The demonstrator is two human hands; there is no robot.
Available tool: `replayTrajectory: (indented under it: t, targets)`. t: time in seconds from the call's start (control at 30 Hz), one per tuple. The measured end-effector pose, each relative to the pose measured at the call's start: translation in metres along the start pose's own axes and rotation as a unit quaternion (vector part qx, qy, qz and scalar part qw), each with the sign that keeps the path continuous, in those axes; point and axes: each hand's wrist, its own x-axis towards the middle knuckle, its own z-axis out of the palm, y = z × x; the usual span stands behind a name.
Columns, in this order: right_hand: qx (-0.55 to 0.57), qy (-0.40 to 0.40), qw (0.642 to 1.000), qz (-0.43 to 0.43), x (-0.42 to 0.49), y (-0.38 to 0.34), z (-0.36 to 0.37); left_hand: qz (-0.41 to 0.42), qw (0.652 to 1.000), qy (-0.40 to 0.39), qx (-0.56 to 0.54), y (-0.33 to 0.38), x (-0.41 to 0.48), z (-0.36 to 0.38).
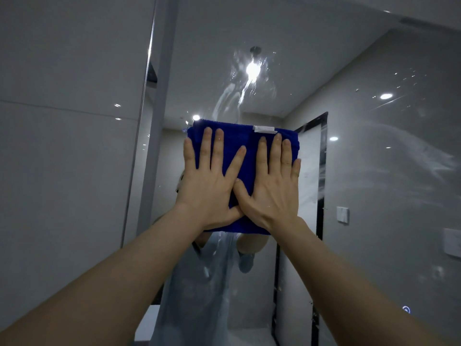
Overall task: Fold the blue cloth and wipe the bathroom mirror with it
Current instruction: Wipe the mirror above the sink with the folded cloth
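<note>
A folded blue cloth point(250, 146) with a white label at its top edge lies flat against the bathroom mirror point(374, 146). My left hand point(209, 181) presses on its left half, fingers spread and pointing up. My right hand point(274, 186) presses on its right half the same way, and the two thumbs cross at the cloth's middle. Wet streaks and smears show on the glass above the cloth and to its right. The cloth's lower middle is hidden under my palms.
A grey tiled wall point(62, 146) borders the mirror's left edge point(142, 121). The glass reflects ceiling lights, a dark doorway, wall switches and a person in a light blue shirt. A small lit touch button point(406, 309) sits low on the mirror at the right.
</note>
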Motion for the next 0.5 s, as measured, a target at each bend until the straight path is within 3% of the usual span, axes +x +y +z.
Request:
replayTrajectory:
  t: [0.2, 0.5]
  targets:
    - [0.021, 0.011, 1.0, 0.01, 0.0014, -0.001, 0.0009, 0.022, 1.0, -0.009, -0.008, -0.0014, 0.0014, -0.0004]
    - [0.003, 0.021, 1.0, -0.002, 0.0079, -0.0003, 0.0052, -0.014, 0.996, -0.007, -0.091, -0.0035, 0.0024, 0.002]
